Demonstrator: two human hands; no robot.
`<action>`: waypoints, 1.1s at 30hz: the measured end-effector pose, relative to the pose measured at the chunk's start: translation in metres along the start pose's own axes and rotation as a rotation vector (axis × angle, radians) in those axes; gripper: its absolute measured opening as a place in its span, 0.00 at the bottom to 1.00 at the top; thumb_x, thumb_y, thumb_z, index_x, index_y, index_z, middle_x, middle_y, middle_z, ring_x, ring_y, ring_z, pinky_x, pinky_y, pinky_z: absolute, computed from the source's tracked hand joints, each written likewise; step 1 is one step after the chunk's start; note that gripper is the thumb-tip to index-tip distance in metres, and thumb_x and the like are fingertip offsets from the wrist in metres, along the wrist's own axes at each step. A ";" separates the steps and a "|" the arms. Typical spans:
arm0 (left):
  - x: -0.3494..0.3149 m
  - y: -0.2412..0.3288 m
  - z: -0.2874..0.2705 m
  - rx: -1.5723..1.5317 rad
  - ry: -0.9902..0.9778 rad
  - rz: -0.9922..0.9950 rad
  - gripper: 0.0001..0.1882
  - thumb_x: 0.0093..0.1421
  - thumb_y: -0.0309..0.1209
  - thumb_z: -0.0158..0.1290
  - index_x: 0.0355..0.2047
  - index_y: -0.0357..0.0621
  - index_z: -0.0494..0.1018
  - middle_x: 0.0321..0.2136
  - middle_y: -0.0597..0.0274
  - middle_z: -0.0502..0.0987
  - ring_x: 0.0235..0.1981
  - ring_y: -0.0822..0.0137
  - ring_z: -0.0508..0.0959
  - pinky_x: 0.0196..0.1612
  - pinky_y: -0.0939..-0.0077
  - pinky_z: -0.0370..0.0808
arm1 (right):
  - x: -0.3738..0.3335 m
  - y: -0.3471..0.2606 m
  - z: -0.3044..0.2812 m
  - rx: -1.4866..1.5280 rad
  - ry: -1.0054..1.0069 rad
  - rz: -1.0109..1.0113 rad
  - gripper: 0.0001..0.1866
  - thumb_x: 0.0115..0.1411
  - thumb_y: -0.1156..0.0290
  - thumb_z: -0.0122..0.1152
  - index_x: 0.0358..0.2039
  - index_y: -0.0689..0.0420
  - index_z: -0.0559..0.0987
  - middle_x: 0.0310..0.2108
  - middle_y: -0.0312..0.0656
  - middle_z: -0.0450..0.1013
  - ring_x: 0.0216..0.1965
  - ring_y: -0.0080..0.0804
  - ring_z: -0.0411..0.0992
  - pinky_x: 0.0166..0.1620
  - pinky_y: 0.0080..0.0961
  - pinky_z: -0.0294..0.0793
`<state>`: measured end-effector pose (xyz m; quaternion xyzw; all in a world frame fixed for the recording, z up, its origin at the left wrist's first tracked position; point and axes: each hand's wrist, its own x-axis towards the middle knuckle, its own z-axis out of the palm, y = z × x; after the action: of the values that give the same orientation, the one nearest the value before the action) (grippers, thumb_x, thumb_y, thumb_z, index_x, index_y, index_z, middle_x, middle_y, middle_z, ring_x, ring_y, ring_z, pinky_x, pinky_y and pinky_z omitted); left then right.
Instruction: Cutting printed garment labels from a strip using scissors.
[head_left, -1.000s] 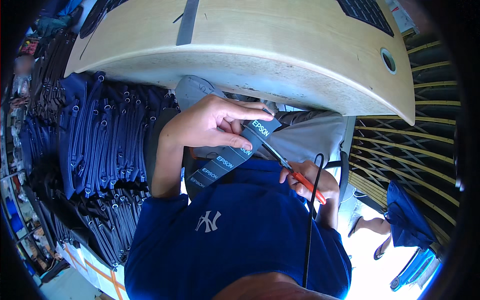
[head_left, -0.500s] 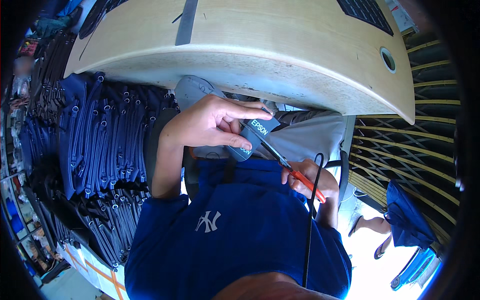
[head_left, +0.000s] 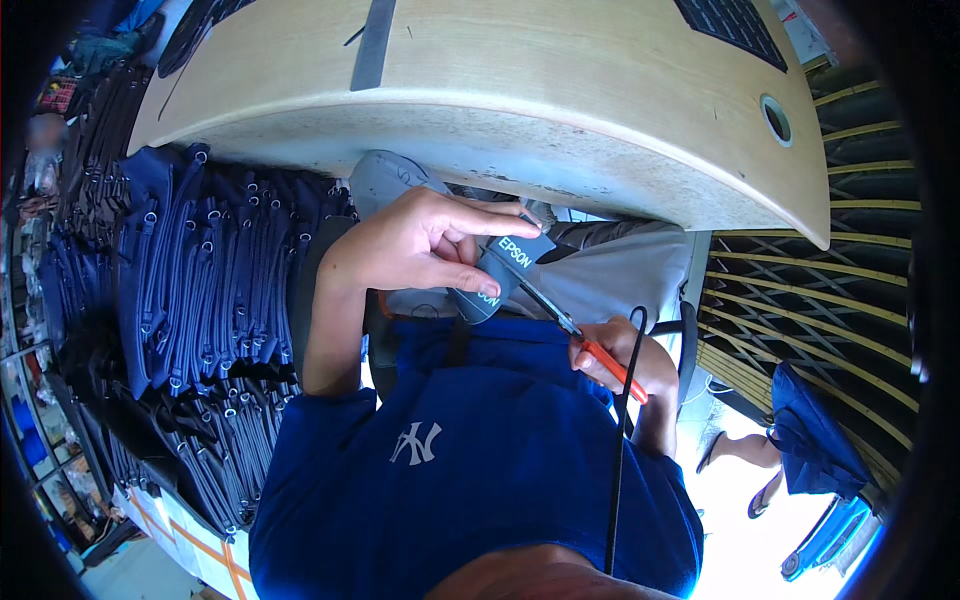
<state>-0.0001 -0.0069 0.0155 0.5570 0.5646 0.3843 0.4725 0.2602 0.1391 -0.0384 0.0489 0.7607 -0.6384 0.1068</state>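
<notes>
My left hand (head_left: 425, 245) pinches a dark strap with white lettering (head_left: 500, 270), folded over between thumb and fingers just under the table edge. My right hand (head_left: 625, 355) holds small scissors with orange handles (head_left: 590, 345); their metal blades point up-left and touch the strap near my left fingertips. Both hands are above my lap, over grey trousers and a blue shirt. A thin black cord (head_left: 620, 430) hangs down over my right wrist.
A curved wooden table (head_left: 520, 95) spans the top, with a dark keyboard (head_left: 730, 30) at its far right and a round cable hole. Stacks of dark blue straps with metal rings (head_left: 200, 290) fill the left. A wicker chair (head_left: 800, 290) and another person's sandalled feet sit right.
The strap has been folded up shorter in my left hand; its long end no longer hangs toward my lap. The scissors stay at the strap, with little shift.
</notes>
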 end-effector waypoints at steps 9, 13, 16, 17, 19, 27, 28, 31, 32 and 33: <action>-0.003 -0.008 -0.004 -0.011 0.039 -0.025 0.31 0.45 0.19 0.62 0.52 0.40 0.69 0.22 0.62 0.77 0.15 0.86 0.65 0.22 0.90 0.65 | 0.006 0.005 0.003 0.050 0.054 0.033 0.28 0.57 0.48 0.55 0.15 0.60 0.66 0.07 0.36 0.52 0.09 0.29 0.51 0.17 0.30 0.51; 0.000 -0.006 -0.009 -0.054 0.047 0.012 0.30 0.45 0.17 0.61 0.51 0.36 0.68 0.33 0.59 0.78 0.18 0.86 0.67 0.23 0.92 0.64 | -0.006 0.012 0.009 0.027 0.105 0.077 0.27 0.55 0.48 0.58 0.17 0.59 0.67 0.09 0.36 0.55 0.12 0.23 0.54 0.18 0.27 0.52; -0.008 -0.006 -0.003 -0.146 0.164 -0.012 0.31 0.45 0.16 0.61 0.52 0.34 0.67 0.41 0.57 0.76 0.21 0.85 0.69 0.24 0.92 0.64 | 0.000 0.021 0.013 0.085 0.110 0.061 0.27 0.53 0.45 0.60 0.23 0.61 0.71 0.15 0.35 0.62 0.18 0.20 0.59 0.22 0.23 0.57; -0.006 -0.007 -0.002 -0.214 0.206 0.032 0.32 0.45 0.15 0.60 0.53 0.32 0.66 0.44 0.56 0.74 0.23 0.84 0.70 0.23 0.93 0.64 | -0.002 0.027 0.022 0.207 0.202 0.066 0.28 0.52 0.43 0.60 0.27 0.61 0.71 0.18 0.35 0.64 0.20 0.21 0.61 0.24 0.22 0.59; 0.000 -0.008 0.009 -0.265 0.260 0.065 0.31 0.46 0.18 0.61 0.53 0.37 0.66 0.30 0.66 0.72 0.20 0.85 0.65 0.22 0.92 0.61 | 0.002 0.032 0.035 0.418 0.334 0.040 0.35 0.49 0.40 0.60 0.36 0.65 0.72 0.21 0.35 0.67 0.24 0.20 0.64 0.29 0.18 0.63; 0.020 -0.024 0.064 -0.324 0.437 0.039 0.30 0.48 0.21 0.61 0.54 0.40 0.67 0.25 0.68 0.75 0.18 0.88 0.64 0.20 0.92 0.58 | 0.041 0.020 0.067 0.493 0.732 -0.230 0.23 0.49 0.61 0.68 0.37 0.64 0.72 0.19 0.28 0.64 0.19 0.15 0.56 0.27 0.14 0.58; 0.021 -0.026 0.069 -0.334 0.442 0.030 0.30 0.49 0.21 0.61 0.53 0.40 0.67 0.31 0.65 0.77 0.19 0.87 0.65 0.21 0.92 0.60 | 0.043 0.015 0.066 0.493 0.732 -0.232 0.23 0.49 0.61 0.68 0.37 0.64 0.72 0.19 0.28 0.64 0.19 0.15 0.56 0.27 0.14 0.58; 0.025 -0.040 0.079 -0.407 0.465 0.000 0.26 0.50 0.21 0.60 0.52 0.38 0.68 0.45 0.59 0.74 0.24 0.87 0.69 0.25 0.92 0.66 | 0.043 0.009 0.060 0.358 0.765 0.056 0.16 0.50 0.70 0.67 0.36 0.63 0.72 0.21 0.28 0.65 0.22 0.15 0.60 0.27 0.14 0.61; 0.027 -0.042 0.082 -0.507 0.499 0.015 0.25 0.51 0.21 0.59 0.51 0.38 0.68 0.46 0.59 0.72 0.25 0.86 0.70 0.27 0.92 0.68 | 0.043 0.008 0.059 0.357 0.764 0.056 0.16 0.50 0.70 0.67 0.36 0.63 0.72 0.21 0.28 0.65 0.22 0.15 0.60 0.27 0.14 0.61; 0.030 -0.051 0.083 -0.572 0.534 -0.009 0.23 0.52 0.21 0.58 0.50 0.37 0.69 0.48 0.58 0.70 0.29 0.84 0.72 0.31 0.91 0.70 | 0.044 0.005 0.057 0.339 0.780 0.001 0.14 0.51 0.70 0.65 0.34 0.62 0.72 0.17 0.29 0.65 0.18 0.15 0.61 0.21 0.14 0.59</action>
<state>0.0683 0.0109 -0.0578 0.2807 0.5401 0.6556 0.4468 0.2246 0.0816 -0.0624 0.3039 0.6285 -0.6880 -0.1981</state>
